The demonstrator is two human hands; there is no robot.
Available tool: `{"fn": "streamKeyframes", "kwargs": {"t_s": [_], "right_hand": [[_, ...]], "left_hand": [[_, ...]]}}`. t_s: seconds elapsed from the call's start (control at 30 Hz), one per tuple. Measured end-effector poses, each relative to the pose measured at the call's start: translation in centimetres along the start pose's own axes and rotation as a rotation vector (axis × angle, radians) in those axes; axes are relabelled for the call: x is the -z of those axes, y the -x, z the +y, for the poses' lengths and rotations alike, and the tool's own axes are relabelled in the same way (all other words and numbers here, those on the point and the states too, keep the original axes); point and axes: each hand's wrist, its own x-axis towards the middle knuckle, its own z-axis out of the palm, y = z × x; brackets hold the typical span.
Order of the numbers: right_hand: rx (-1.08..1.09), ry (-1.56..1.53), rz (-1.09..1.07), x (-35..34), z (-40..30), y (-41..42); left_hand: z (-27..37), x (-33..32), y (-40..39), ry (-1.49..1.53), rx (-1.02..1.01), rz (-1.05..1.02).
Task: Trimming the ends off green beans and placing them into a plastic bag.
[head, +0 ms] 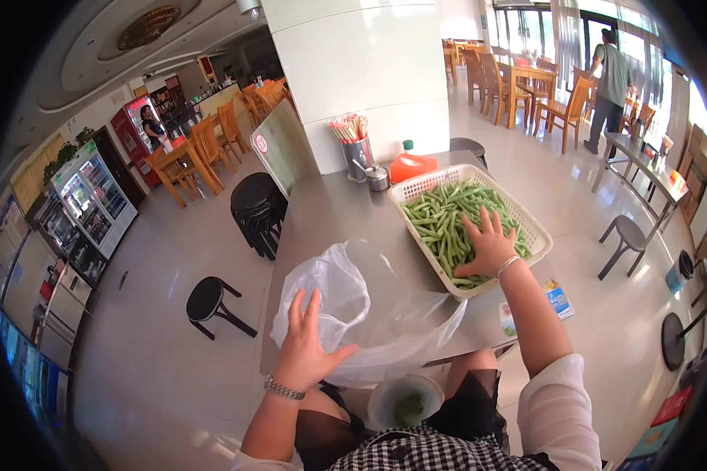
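Note:
Green beans (442, 221) heap up in a cream perforated plastic basket (539, 238) on the grey metal table (330, 206). Over the beans spreads my right hand (490, 244), fingers apart; whether it touches them I cannot tell. A translucent plastic bag (336, 282) lies crumpled at the table's near left, its mouth open and a loose part hanging over the near edge. My left hand (309, 347) is at the bag's near side with its fingers apart, gripping nothing. Between my knees stands a pale bin (380, 406) with green scraps (409, 407) at its bottom.
Behind the basket are a metal holder of chopsticks (358, 156), a lidded metal pot (378, 178) and an orange container (411, 168). Printed cards (558, 301) lie right of the basket. Black stools (206, 300) stand to the left. Two people (613, 82) are farther off.

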Motion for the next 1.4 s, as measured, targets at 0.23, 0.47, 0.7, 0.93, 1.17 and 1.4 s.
{"fn": "streamKeyframes", "kwargs": {"t_s": [0.23,0.47,0.7,0.93,1.17,1.4], "right_hand": [[-0.012,-0.004,-0.266,0.2,1.9,-2.1],[0.182,-0.179,-0.216,-0.4,4.3,-1.5],[-0.182,-0.180,0.672,-2.6,15.6,0.3],[-0.711,-1.562,0.152,-7.2,18.2,1.9],[-0.768,-1.850,0.152,-2.6,12.4,2.3],[-0.702,-1.937,0.073,-0.1,7.4,3.9]], "left_hand": [[-3.8,-4.9,-3.0,-0.555,0.121,-0.376],[-11.3,-9.5,-5.7,-0.508,0.144,-0.406],[-7.9,-12.9,-9.0,1.172,0.666,-0.062],[-10.7,-18.3,-8.4,1.561,0.872,-0.056],[-5.7,-24.6,-7.3,1.487,0.942,-0.317],[-1.6,-27.4,-7.6,1.984,1.055,-0.102]]}}
